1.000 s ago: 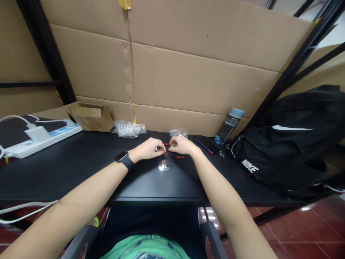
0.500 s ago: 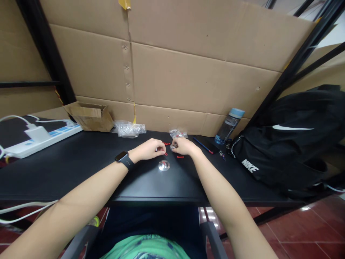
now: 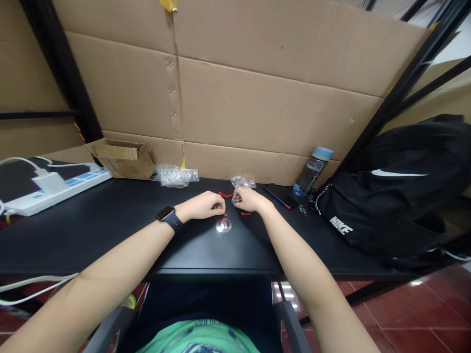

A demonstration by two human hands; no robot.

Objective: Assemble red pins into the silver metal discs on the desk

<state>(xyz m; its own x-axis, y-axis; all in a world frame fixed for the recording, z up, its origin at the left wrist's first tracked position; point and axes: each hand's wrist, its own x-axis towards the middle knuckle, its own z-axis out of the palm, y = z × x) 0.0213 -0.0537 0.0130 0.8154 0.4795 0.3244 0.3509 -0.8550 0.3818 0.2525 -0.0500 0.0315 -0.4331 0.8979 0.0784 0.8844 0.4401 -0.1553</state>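
Observation:
My left hand (image 3: 209, 206), with a watch on its wrist, is closed in a pinch on a small red piece (image 3: 225, 214). Just below it, a clear domed disc (image 3: 223, 225), much like a suction cup, lies on the black table. My right hand (image 3: 249, 199) has its fingers curled around a small clear, shiny piece (image 3: 236, 199), partly covered by the fingertips. Between and beyond the hands lie thin red pieces (image 3: 225, 195). One more red piece (image 3: 246, 214) rests below my right hand.
Behind my right hand is a clear plastic bag (image 3: 243, 182). Farther left are crumpled plastic wrap (image 3: 178, 175), an open cardboard box (image 3: 127, 159) and a white power strip (image 3: 61, 189). A phone (image 3: 283, 197), a water bottle (image 3: 312, 171) and a black backpack (image 3: 401, 196) stand rightward.
My left hand has shifted slightly down, bringing the red piece nearer the clear disc. The red pieces behind it show more. My right hand has barely moved.

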